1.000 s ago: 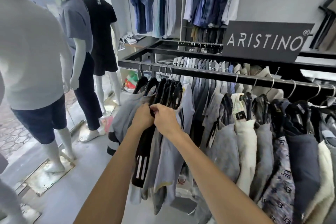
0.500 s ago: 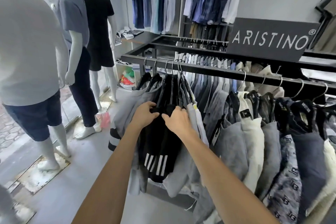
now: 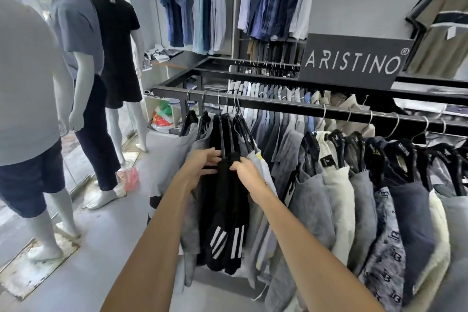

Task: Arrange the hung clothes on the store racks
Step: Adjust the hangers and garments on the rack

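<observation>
My left hand and right hand both pinch black shorts on rail. Left end bunched; long row rightward unsorted.

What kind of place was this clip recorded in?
Most likely a clothing shop: dressed mannequins by the window, a black rack packed with hung garments, and a brand sign reading ARISTINO.

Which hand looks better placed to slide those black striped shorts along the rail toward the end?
Probably the left hand: it grips the black shorts on the side facing the rail end. The right hand pinches their other edge, against the grey garments.
</observation>
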Available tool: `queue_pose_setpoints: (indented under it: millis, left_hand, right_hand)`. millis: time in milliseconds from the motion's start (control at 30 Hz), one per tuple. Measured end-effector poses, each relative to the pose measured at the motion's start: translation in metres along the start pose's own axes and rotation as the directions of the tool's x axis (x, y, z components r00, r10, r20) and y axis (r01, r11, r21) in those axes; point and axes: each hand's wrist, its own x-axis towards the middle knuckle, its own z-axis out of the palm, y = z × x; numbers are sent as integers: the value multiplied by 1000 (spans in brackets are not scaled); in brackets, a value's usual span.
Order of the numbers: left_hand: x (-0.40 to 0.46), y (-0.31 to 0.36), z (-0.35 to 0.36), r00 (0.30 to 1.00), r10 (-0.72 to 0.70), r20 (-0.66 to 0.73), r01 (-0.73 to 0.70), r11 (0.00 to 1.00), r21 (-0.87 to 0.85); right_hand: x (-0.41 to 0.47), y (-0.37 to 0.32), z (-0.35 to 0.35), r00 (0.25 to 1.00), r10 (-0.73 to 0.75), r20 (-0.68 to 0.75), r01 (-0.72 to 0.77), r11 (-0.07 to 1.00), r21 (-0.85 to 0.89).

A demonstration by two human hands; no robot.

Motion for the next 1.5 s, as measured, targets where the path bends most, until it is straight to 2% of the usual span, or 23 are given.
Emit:
queue_pose_setpoints:
  millis: [67, 133, 167, 267, 400, 533, 733, 900, 933, 1067, 1133, 1233, 1367, 1500]
  left_hand:
    - [4, 0, 1, 998, -45, 46, 50, 992, -114]
    - [7, 0, 7, 992, -65, 109, 81, 985, -149]
    - [9, 1, 11, 988, -64, 139, 88, 982, -169]
    - [8, 4, 23, 984, -44, 173, 91, 958, -273]
    - [0, 14, 31, 981, 28, 192, 52, 916, -398]
    - [-8, 34, 39, 974, 109, 199, 20, 832, -555]
    - [-24, 52, 81, 954, 164, 252, 101, 614, -783]
    - [-49, 68, 145, 941, 231, 246, 169, 308, -936]
    - [-57, 70, 161, 937, 248, 248, 177, 276, -945]
    - [-96, 73, 237, 899, 325, 295, 217, 255, -942]
    - [-121, 76, 276, 884, 342, 318, 241, 249, -938]
    - [-156, 78, 336, 880, 336, 336, 255, 262, -931]
    - [-196, 73, 413, 864, 361, 351, 267, 263, -927]
    - [-227, 62, 479, 807, 379, 453, 309, 383, -871]
  right_hand:
    - [-1, -1, -6, 999, 4, -54, -2, 999, 35]
    - [-1, -1, -2, 998, -45, 37, 50, 987, -155]
    - [-1, 1, 3, 999, -44, 27, 50, 963, -265]
    - [-6, 1, 12, 984, -105, -145, 36, 909, -415]
    - [-19, -4, 4, 940, -189, -284, 63, 914, -400]
    - [-30, -8, -21, 926, -266, -268, 110, 870, -481]
    - [-50, -14, -97, 960, -262, -100, 185, 860, -475]
    - [-87, -14, -184, 977, -196, 88, 215, 911, -353]
    - [-95, -14, -202, 979, -176, 101, 200, 913, -355]
    - [-131, -15, -284, 993, -36, 111, 75, 928, -364]
    - [-146, -17, -326, 993, -24, 118, 71, 908, -413]
    - [-167, -22, -365, 989, -145, 25, 135, 834, -535]
    - [-196, -8, -409, 932, -334, -142, 186, 776, -602]
    - [-225, 18, -458, 852, -391, -349, 1, 668, -744]
